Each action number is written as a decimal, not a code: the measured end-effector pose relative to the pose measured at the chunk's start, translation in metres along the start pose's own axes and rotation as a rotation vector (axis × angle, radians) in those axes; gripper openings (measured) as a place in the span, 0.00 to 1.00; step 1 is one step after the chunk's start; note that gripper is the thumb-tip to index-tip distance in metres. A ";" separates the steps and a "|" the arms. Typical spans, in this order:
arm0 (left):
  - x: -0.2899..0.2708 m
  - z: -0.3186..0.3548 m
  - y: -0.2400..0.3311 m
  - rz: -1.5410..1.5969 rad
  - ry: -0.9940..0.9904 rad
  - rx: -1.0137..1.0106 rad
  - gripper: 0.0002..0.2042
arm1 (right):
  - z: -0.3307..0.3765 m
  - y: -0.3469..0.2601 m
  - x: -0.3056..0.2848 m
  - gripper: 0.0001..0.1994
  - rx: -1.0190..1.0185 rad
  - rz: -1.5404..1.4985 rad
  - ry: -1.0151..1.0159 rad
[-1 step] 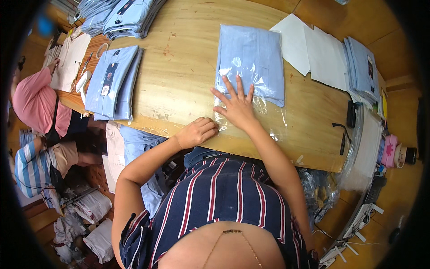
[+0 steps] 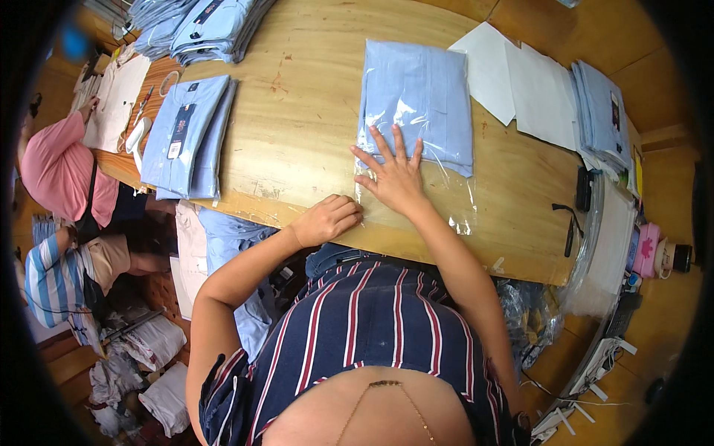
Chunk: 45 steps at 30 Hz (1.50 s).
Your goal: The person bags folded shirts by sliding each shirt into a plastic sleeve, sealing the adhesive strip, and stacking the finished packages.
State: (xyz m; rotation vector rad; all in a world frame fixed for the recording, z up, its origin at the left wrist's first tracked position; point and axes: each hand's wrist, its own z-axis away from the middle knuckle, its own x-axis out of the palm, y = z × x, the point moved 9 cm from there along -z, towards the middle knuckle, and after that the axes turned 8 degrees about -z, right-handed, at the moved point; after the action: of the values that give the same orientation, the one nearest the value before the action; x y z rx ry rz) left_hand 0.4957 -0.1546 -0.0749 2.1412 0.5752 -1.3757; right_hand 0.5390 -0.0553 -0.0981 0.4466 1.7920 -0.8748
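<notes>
A folded light blue shirt [image 2: 416,104] lies flat on the wooden tabletop [image 2: 297,126], right in front of the person. It sits inside a clear plastic bag [image 2: 446,201]. The open end of the bag sticks out past the shirt, toward the person.

The right hand [image 2: 394,175] lies flat on the near end of the shirt and the bag. Its fingers are spread wide and pressed down. It looks like this keeps the shirt from sliding and pushes the bag smooth.

The left hand [image 2: 327,221] is at the near left corner of the bag, close to the tabletop edge. Its grip is curled shut, and the fingertips seem to pinch the thin edge of the bag. The plastic is hard to see there, so this is not sure. Holding that corner would keep the loose flap tight.

To the left, more blue shirts [image 2: 186,134] lie in a neat stack with tags on top. Another pile of shirts [image 2: 208,26] sits at the far edge. To the right lie white paper sheets [image 2: 520,82] and a second stack of folded blue cloth [image 2: 599,111]. They are well apart from the hands, so there is room to work in the middle.

On the far left, a person in a pink top [image 2: 59,171] works at another tabletop.
</notes>
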 end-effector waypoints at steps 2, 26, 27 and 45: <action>0.001 0.006 0.000 0.006 0.001 -0.040 0.10 | 0.001 0.005 0.011 0.24 0.024 0.034 -0.079; -0.014 -0.003 0.010 0.226 -0.071 -0.129 0.08 | 0.157 0.093 -0.111 0.04 0.190 -0.265 0.081; -0.018 -0.003 0.014 0.293 -0.092 -0.135 0.09 | 0.160 0.091 -0.115 0.04 0.220 -0.327 0.013; 0.009 -0.013 -0.082 0.114 0.413 -1.171 0.06 | 0.109 0.143 -0.087 0.05 0.819 -0.450 0.620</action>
State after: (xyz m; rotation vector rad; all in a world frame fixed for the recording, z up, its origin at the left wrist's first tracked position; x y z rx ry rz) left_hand 0.4582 -0.0826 -0.0947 1.3912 1.0526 -0.2952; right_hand 0.7369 -0.0322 -0.0893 0.9265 2.0589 -1.9720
